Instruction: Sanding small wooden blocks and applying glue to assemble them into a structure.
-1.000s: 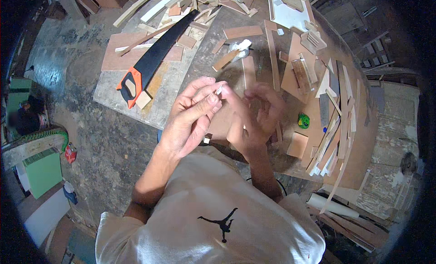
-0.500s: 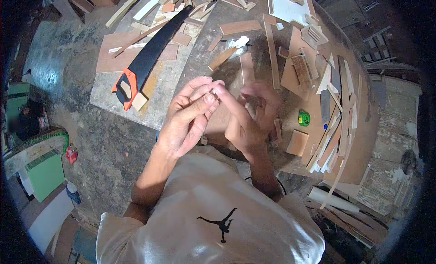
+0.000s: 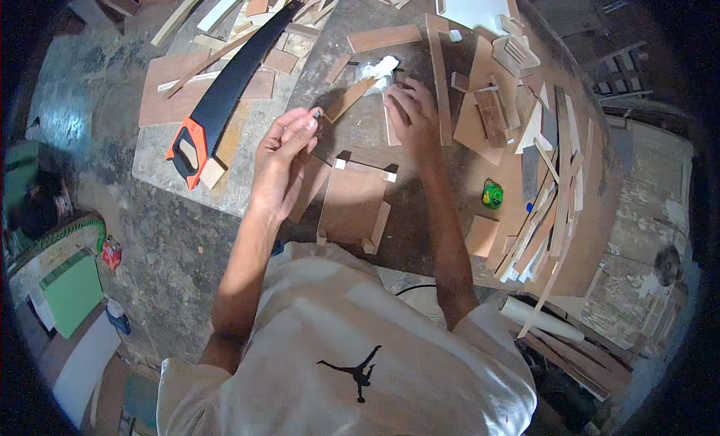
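Note:
My left hand (image 3: 286,147) is raised over the bench with thumb and fingers pinched on a small piece (image 3: 317,114), too small to name. My right hand (image 3: 412,113) reaches forward with bent, parted fingers, close to a white lump (image 3: 385,67) on clear plastic. A flat wooden stick (image 3: 348,101) has one end in that lump. Under the right fingers, a narrow wooden strip (image 3: 391,130) lies partly covered. Nearer to me sits a rectangular wooden panel (image 3: 352,203), with small pale blocks at its corners and a wooden strip along its right side.
A handsaw (image 3: 236,76) with an orange and black handle lies on the left among wood offcuts. To the right are a green tape measure (image 3: 492,194), a long wooden strip (image 3: 440,83) and a heap of thin strips (image 3: 544,226). A white board (image 3: 469,8) is at the back.
My hands have moved apart. The right one has gone forward to the white lump, while the left has shifted left and forward, still pinching. The wooden panel now shows between my arms.

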